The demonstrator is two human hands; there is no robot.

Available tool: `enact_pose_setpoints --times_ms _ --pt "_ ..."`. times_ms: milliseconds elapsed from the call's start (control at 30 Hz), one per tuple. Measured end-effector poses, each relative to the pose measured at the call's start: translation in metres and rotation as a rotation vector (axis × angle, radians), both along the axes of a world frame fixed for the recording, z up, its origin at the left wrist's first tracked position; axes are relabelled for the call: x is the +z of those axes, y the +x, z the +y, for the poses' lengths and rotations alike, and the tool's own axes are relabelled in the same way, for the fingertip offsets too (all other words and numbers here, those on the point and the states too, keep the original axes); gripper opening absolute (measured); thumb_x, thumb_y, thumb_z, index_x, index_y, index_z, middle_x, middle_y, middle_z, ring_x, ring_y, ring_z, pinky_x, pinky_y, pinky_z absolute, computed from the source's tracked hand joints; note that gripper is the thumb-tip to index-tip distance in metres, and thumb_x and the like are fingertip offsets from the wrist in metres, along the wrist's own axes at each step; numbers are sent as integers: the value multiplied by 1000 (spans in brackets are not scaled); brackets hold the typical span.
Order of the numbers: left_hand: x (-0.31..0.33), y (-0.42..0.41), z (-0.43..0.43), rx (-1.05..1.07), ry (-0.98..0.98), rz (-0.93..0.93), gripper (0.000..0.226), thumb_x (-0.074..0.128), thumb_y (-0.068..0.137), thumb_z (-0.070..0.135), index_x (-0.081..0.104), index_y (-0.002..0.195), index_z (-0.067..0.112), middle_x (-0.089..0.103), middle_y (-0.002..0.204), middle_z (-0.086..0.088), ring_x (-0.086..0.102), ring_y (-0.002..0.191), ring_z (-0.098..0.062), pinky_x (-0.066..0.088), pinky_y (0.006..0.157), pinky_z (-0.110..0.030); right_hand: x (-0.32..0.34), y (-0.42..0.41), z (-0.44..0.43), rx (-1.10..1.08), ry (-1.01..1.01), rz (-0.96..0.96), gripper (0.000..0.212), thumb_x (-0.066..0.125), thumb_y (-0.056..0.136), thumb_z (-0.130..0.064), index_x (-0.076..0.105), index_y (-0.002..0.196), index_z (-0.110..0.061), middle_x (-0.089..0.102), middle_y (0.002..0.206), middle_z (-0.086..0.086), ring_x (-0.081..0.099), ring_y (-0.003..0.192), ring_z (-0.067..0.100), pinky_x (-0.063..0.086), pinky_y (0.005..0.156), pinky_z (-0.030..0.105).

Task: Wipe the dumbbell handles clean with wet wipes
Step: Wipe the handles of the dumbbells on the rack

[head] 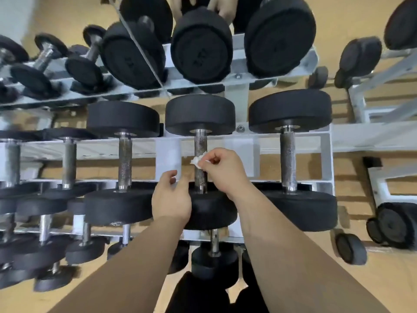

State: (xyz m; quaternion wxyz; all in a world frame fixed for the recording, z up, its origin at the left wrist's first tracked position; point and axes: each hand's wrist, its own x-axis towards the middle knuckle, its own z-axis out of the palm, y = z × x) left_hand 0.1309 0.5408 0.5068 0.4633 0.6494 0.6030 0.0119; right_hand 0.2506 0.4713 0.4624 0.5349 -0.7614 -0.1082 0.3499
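Observation:
A black dumbbell with a knurled steel handle (pixel 200 145) lies across the top tier of a white rack (pixel 168 154), in the middle of the view. My right hand (pixel 222 169) pinches a small crumpled white wet wipe (pixel 197 160) against the handle's right side, about midway along it. My left hand (pixel 172 196) rests on the near black head (pixel 212 211) of the same dumbbell, its fingers loosely curled beside the handle's lower end. Both forearms reach in from below.
Similar dumbbells flank it, one with its handle (pixel 124 159) to the left and one with its handle (pixel 288 154) to the right. Smaller dumbbells fill the lower tiers. A mirror (pixel 144 55) behind the rack reflects the weights. Another rack (pixel 383 177) stands at right.

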Motion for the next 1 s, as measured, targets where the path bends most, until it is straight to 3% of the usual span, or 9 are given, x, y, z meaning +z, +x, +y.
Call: enact_pose_setpoints --times_ms 100,200,300,433,600,700,833,1000 --pt "1 0 -1 51 -2 -39 29 57 98 40 62 124 28 62 114 8 58 100 -11 45 100 -37 1 17 15 -110 99 2 4 71 89 -20 68 85 -19 63 79 -8 59 76 9 48 72 24" --pt "2 1 -1 56 10 -41 22 56 100 32 67 117 24 66 112 5 61 106 -17 46 101 -37 -3 21 21 -137 118 22 6 67 91 -20 65 85 -22 68 87 -3 64 85 17 53 82 34" --pt "5 2 -2 52 21 -34 19 56 97 30 70 109 25 69 111 0 61 113 -25 45 109 -44 -4 7 4 -39 56 94 11 64 92 -20 64 82 -25 69 92 -3 63 88 19 54 84 36" --pt "4 3 -2 66 16 -4 28 56 80 43 72 101 35 71 109 5 64 111 -25 47 108 -52 -5 1 -9 150 -38 113 15 64 93 -20 65 78 -26 68 95 -3 63 90 20 52 81 34" --pt "1 -1 2 92 25 -9 26 57 79 45 73 98 41 71 112 8 64 113 -22 46 108 -52 0 21 17 -120 196 205 10 61 96 -23 60 86 -23 61 86 -5 58 83 17 47 72 31" --pt "1 -1 2 98 3 -16 30 57 72 51 74 94 40 71 116 8 64 114 -21 45 109 -52 -5 11 13 -105 111 156 10 59 98 -24 59 89 -20 61 85 -5 58 83 18 46 71 32" --pt "2 -1 1 76 19 -16 29 56 78 48 74 96 36 68 115 7 62 112 -23 45 108 -54 -15 -6 -7 78 -113 58 5 60 96 -20 59 91 -22 62 92 -1 60 87 21 45 71 30" --pt "0 -3 3 68 17 -52 25 55 78 45 76 91 40 71 113 11 63 114 -16 42 112 -47 -17 14 21 -167 64 275 12 52 96 -17 60 97 -27 67 102 1 65 97 28 56 84 38"
